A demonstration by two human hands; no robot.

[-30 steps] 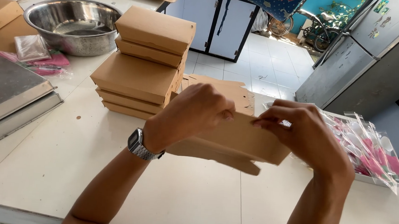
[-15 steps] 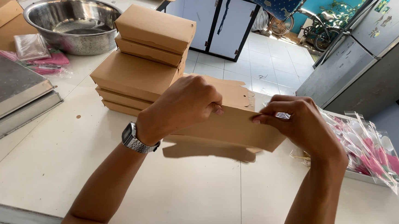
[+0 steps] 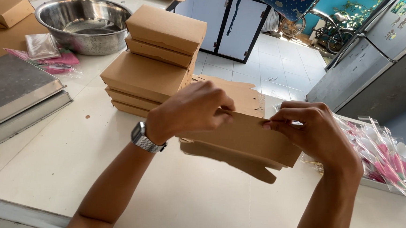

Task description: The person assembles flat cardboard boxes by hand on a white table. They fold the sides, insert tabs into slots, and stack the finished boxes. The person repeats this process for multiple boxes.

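We hold a flat brown cardboard box blank [image 3: 253,140] above the white tabletop [image 3: 169,196], at centre. Our left hand [image 3: 191,111], with a metal wristwatch [image 3: 146,138] on its wrist, is closed over the blank's upper left edge. Our right hand [image 3: 312,130] pinches the upper right edge between thumb and fingers. A loose flap hangs below the blank, clear of the tabletop.

Directly behind the left hand stands a stack of folded brown cardboard boxes [image 3: 152,61]: three wide, flat boxes at the bottom and two smaller boxes on top, set slightly askew. More flat brown blanks [image 3: 242,93] lie behind our hands, touching the stack's right side.

To the right, just beside the right hand, lies a pile of clear plastic packets with pink contents [image 3: 388,158]. At far left, a steel tray [image 3: 11,93] rests on the table edge. Behind it lie pink packets [image 3: 58,60] and a clear bag, near a round stainless steel bowl [image 3: 84,24]. One further brown box [image 3: 5,10] sits in the far left corner.
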